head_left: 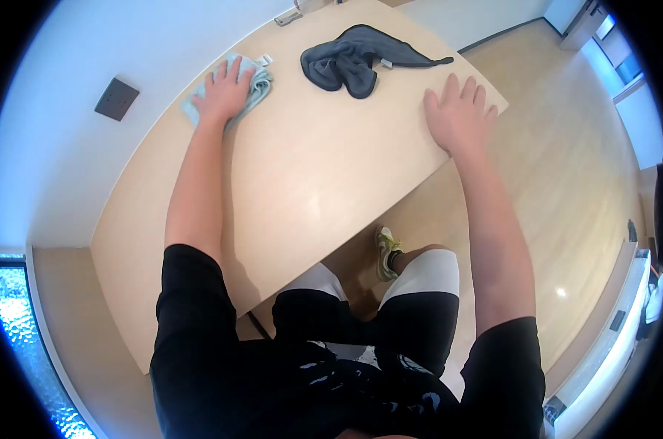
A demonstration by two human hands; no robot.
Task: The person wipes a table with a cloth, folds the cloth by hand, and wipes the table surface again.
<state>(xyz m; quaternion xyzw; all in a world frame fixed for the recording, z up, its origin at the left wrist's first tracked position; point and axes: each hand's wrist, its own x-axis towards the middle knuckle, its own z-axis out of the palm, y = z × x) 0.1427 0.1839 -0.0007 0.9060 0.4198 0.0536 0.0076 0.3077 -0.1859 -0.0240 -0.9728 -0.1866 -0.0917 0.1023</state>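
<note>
My left hand (226, 91) lies flat with spread fingers on a folded light green cloth (259, 85), pressing it to the tabletop near the wall. Part of the cloth is hidden under the palm. At the table's right edge, my right hand (459, 115) rests palm down with its fingers apart, holding nothing. A crumpled dark grey cloth (346, 58) with a small white tag lies between the two hands, farther back; its narrow end points toward my right hand without touching it.
The light wooden table (295, 168) runs along a white wall with a dark socket plate (117, 99). A small grey object (288, 17) sits at the table's far edge. My legs are beneath the near edge, and wooden floor (573, 183) stretches to the right.
</note>
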